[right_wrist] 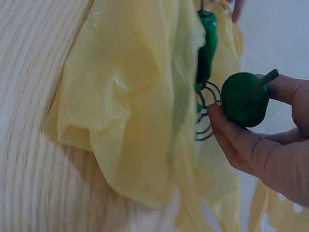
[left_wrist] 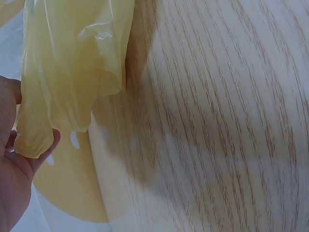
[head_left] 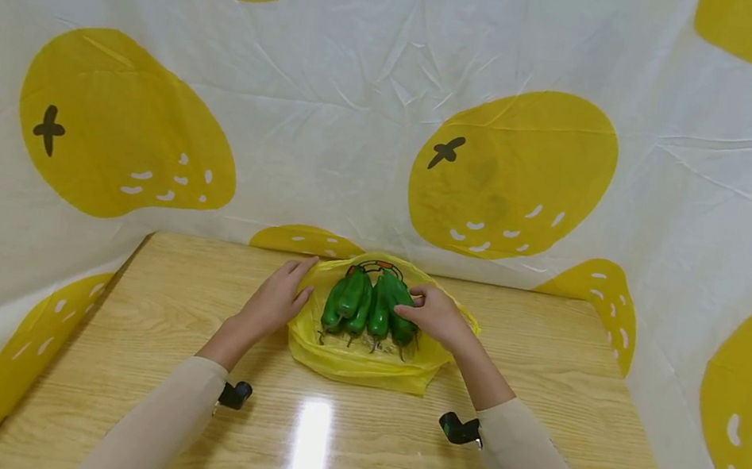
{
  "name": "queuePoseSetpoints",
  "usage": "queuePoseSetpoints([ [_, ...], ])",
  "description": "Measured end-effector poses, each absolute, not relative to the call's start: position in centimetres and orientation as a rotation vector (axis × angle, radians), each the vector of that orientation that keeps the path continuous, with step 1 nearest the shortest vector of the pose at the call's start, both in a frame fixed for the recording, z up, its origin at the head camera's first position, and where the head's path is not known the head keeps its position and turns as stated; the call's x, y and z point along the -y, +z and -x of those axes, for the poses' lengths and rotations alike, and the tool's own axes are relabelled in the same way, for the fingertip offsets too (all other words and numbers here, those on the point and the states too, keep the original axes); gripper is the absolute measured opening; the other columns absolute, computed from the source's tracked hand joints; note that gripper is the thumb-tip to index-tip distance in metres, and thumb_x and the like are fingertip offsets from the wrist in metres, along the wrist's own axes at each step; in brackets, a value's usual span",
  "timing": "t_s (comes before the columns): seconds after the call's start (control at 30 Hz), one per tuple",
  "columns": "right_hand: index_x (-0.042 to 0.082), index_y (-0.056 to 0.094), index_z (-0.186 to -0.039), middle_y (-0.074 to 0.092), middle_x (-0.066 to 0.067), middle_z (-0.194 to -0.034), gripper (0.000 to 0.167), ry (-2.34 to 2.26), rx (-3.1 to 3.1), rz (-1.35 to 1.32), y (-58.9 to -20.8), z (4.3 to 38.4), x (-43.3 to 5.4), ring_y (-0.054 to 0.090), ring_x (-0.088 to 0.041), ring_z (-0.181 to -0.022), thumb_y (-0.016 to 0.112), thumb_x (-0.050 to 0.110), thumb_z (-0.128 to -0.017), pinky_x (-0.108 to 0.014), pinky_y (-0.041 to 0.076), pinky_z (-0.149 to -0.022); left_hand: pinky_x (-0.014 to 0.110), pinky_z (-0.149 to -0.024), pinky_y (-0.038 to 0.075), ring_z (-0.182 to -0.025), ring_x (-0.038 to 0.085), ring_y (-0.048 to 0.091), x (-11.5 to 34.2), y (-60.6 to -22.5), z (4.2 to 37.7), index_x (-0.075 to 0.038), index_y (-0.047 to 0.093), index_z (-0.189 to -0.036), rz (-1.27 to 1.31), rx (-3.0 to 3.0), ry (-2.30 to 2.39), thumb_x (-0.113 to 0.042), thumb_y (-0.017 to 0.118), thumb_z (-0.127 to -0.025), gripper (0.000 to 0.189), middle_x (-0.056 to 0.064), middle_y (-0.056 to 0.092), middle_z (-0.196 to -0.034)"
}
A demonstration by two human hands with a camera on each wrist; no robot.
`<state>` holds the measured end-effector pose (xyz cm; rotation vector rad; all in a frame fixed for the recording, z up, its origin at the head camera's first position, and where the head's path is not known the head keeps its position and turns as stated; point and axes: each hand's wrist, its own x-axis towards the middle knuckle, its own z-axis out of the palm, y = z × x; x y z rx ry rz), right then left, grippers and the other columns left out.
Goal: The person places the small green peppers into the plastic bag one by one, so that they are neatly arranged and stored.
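Note:
A yellow plastic bag [head_left: 357, 368] lies on the table with its mouth spread wide. Several green peppers [head_left: 352, 299] sit side by side inside it, thin stems towards me. My left hand [head_left: 281, 293] holds the bag's left edge loosely, the plastic passing between thumb and fingers in the left wrist view. On the other side, my right hand [head_left: 437, 315] grips the rightmost green pepper [right_wrist: 246, 99] by its sides, its stem end facing the right wrist camera. Part of another pepper [right_wrist: 206, 46] shows past the bag's rim there.
The wooden table [head_left: 198, 266] ends just behind the bag. A white curtain [head_left: 331, 140] with big yellow fruit prints hangs behind and at both sides. Black wrist devices [head_left: 459, 429] stick out from the sleeves. A dark and orange printed pattern [head_left: 383, 266] shows at the bag's far inside wall.

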<state>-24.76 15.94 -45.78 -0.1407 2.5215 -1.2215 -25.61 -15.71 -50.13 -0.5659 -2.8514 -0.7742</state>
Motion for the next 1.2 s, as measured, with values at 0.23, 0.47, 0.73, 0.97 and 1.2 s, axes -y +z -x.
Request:
queuePoseSetpoints([
  [0.23,-0.006,0.050,-0.148,0.058,-0.024,-0.145,0.065,-1.120,-2.591,0.130,-46.5,25.8,-14.2,0.058,-0.038,-0.130,0.069,0.034,-0.100,-0.049,0.055,-0.100,0.053,-0.104,0.053,-0.128,0.041,0.059,15.8,-50.3,25.7,-0.009,0.039,-0.159,0.581,2.851,-0.785,-0.014,0.064,-0.103,0.061,0.024,0.054,-0.143],
  [0.47,-0.005,0.060,-0.139,0.063,-0.022,-0.140,0.058,-1.029,-2.685,0.148,-47.5,26.5,-13.3,0.066,-0.034,-0.118,0.072,0.034,-0.098,-0.044,0.058,-0.093,0.055,-0.102,0.054,-0.127,0.042,0.060,15.6,-50.3,25.6,-0.008,0.041,-0.157,0.579,2.843,-0.801,-0.013,0.065,-0.103,0.060,0.025,0.054,-0.143],
  [0.73,-0.006,0.056,-0.143,0.058,-0.023,-0.146,0.059,-0.946,-2.712,0.153,-47.5,26.6,-12.1,0.062,-0.036,-0.127,0.072,0.030,-0.099,-0.047,0.057,-0.098,0.054,-0.100,0.055,-0.124,0.043,0.061,15.6,-50.2,25.5,-0.007,0.041,-0.157,0.593,2.838,-0.779,-0.013,0.065,-0.102,0.061,0.027,0.055,-0.141],
  [0.97,-0.005,0.066,-0.127,0.065,-0.009,-0.084,0.053,-0.917,-2.728,0.124,-47.5,26.9,-11.4,0.051,-0.015,-0.063,0.076,0.037,-0.095,-0.031,0.048,-0.063,0.054,-0.102,0.054,-0.127,0.043,0.060,15.6,-50.2,25.5,-0.008,0.040,-0.158,0.576,2.843,-0.795,-0.013,0.065,-0.102,0.061,0.026,0.054,-0.143],
  [1.2,0.006,0.058,-0.088,0.027,0.004,-0.057,0.039,-0.989,-2.723,0.100,-47.9,27.0,-11.3,0.024,-0.011,-0.050,0.077,0.039,-0.094,-0.027,0.028,-0.051,0.055,-0.102,0.054,-0.126,0.043,0.060,15.8,-50.1,25.6,-0.008,0.040,-0.158,0.574,2.850,-0.805,-0.013,0.066,-0.102,0.061,0.025,0.054,-0.143],
])
